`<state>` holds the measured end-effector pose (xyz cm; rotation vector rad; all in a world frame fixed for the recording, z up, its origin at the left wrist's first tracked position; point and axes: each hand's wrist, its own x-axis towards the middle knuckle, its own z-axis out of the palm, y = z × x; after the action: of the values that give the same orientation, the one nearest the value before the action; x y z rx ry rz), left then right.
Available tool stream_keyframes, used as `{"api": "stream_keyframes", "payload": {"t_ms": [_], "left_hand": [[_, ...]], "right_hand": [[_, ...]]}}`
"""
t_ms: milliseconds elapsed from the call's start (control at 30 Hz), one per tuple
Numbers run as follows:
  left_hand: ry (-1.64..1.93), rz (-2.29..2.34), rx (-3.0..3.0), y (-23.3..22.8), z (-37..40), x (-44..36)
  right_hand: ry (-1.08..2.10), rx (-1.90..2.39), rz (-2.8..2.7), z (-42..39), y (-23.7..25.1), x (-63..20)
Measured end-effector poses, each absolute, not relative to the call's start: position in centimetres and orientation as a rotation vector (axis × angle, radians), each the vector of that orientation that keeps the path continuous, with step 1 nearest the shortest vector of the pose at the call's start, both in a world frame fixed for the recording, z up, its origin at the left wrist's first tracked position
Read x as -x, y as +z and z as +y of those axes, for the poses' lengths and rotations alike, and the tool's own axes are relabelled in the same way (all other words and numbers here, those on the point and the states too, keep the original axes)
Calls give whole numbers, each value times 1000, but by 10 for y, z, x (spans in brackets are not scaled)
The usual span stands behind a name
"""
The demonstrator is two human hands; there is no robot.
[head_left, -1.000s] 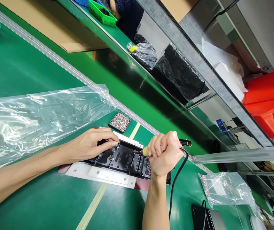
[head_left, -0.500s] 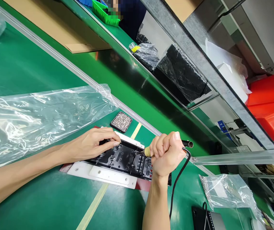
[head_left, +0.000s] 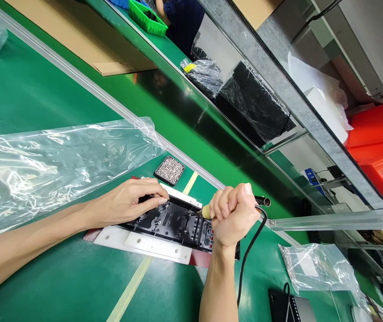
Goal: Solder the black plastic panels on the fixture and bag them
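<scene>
While pinned flat — black ribbed plastic panel (head_left: 174, 223), glossy

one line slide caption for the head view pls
Left hand steadies a black plastic part while the right hand grips a corded screwdriver.

Two bare forearms and two bare hands belong to the person wearing the camera. The left hand (head_left: 127, 201) and the right hand (head_left: 233, 214) wear no gloves, rings or finger cots. Neither wrist carries a watch, strap or band. No sleeve shows on either arm up to the picture's edge. Fingernails are short and unpainted.
</scene>
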<state>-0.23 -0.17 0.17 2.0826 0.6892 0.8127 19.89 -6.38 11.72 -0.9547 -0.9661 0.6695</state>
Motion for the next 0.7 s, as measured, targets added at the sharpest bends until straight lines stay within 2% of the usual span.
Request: {"api": "stream_keyframes", "payload": {"t_ms": [700], "left_hand": [[805,688,-2076,3,-3,3]], "right_hand": [[664,965,-974,-64,117,-199]]}}
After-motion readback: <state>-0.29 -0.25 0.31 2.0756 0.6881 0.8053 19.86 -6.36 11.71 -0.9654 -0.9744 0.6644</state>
